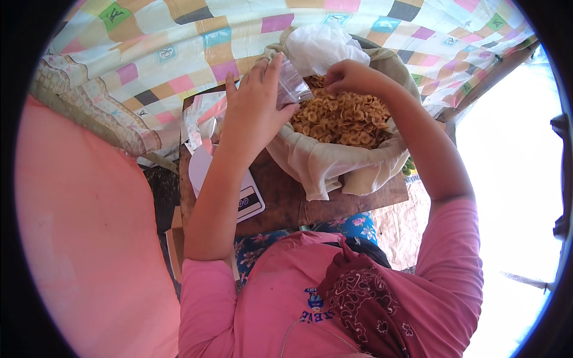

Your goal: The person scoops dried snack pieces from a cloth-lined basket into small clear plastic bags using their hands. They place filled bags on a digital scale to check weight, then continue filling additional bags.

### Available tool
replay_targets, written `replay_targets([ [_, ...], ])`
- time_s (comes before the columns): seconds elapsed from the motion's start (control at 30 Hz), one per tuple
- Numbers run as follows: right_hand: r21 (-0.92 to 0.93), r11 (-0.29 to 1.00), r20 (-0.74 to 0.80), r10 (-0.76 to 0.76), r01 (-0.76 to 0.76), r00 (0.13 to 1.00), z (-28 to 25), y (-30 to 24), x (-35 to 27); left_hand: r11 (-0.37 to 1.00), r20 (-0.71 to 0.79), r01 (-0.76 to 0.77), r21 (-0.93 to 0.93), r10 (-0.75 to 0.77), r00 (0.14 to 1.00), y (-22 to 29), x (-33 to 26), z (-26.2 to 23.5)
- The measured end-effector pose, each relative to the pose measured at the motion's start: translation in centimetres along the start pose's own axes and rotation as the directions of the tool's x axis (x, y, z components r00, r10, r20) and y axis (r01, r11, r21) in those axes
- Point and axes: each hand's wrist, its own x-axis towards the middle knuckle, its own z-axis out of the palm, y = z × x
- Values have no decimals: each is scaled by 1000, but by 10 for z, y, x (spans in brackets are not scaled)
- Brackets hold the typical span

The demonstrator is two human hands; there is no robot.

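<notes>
My left hand (253, 110) grips a small clear plastic pouch (292, 86) by its side, between thumb and fingers, over the left rim of a cloth-lined container. Thin golden-brown chips, like banana chips (349, 119), fill this container, and its cream cloth (316, 158) drapes over the front rim. Above the far part of the chips, close to the pouch's mouth, my right hand (355, 77) is closed with its fingertips bent together. What those fingertips hold, if anything, is too small to make out.
A white digital scale (253, 203) lies under my left forearm on the brown wooden table (280, 209). Clear plastic packaging (194, 122) sits at the table's far left. A crumpled white plastic bag (325, 48) rests at the container's back rim. A checked patterned sheet (239, 30) hangs behind.
</notes>
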Motion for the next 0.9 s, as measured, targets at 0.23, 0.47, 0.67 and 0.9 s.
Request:
replay_targets([
  [0.23, -405, 914, 206, 84, 7, 975, 50, -37, 15, 1000, -10, -20, 16, 20, 1000, 1, -6, -3],
  [0.47, -262, 965, 195, 28, 25, 980, 39, -28, 6, 1000, -13, 10, 27, -10, 1000, -9, -11, -9],
  [0.67, -3, 1000, 164, -21, 22, 986, 2, -27, -4, 1000, 33, 14, 16, -14, 999, -8, -13, -4],
  [0.9, 201, 978, 61, -76, 63, 995, -28, -77, -31, 1000, 29, -8, -1, 8, 1000, 2, -10, -4],
])
